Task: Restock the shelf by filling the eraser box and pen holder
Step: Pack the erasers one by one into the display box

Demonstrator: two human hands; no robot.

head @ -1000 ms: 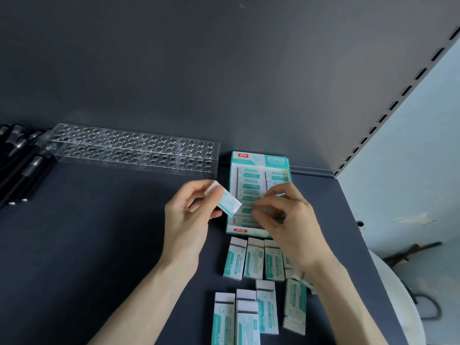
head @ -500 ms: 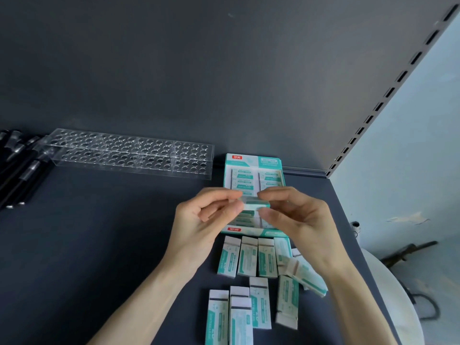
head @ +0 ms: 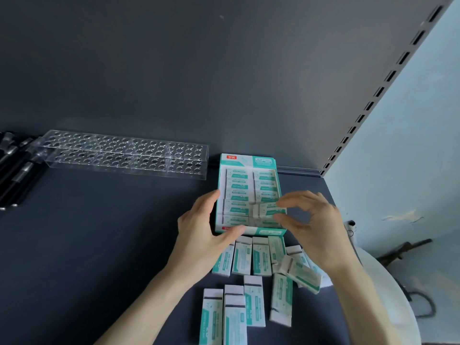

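The eraser box (head: 265,231) is lying open on the shelf (head: 99,245), against the back wall, and it is nearly full. The left hand (head: 202,232) is gripping its near left corner, with the fingers along the left wall and the thumb across the front wall, so it is keeping the box in place.

The right hand (head: 315,225) is hovering at the near right part of the box with the fingers curved. Its fingertips (head: 283,202) are lying at the right end of a tilted eraser (head: 270,209), which is sitting a little crooked on the packed rows. This part is blurred, so I cannot tell if the hand is pinching this eraser or only touching it.

The tilted eraser is lying with its long axis across the box, left to right, like the packed ones. The loose erasers (head: 260,257) are lying just in front of the box, under and beside the right hand, and most are pointing their long axis away from the person. In my judgement the right hand is nearer to them, and each one is needing a quarter turn before it goes in.

The pen holder (head: 124,155) is standing well apart to the left, with nothing in its holes. The pens (head: 15,170) are being cut off by the left edge, and the right wrist is hiding some loose erasers.
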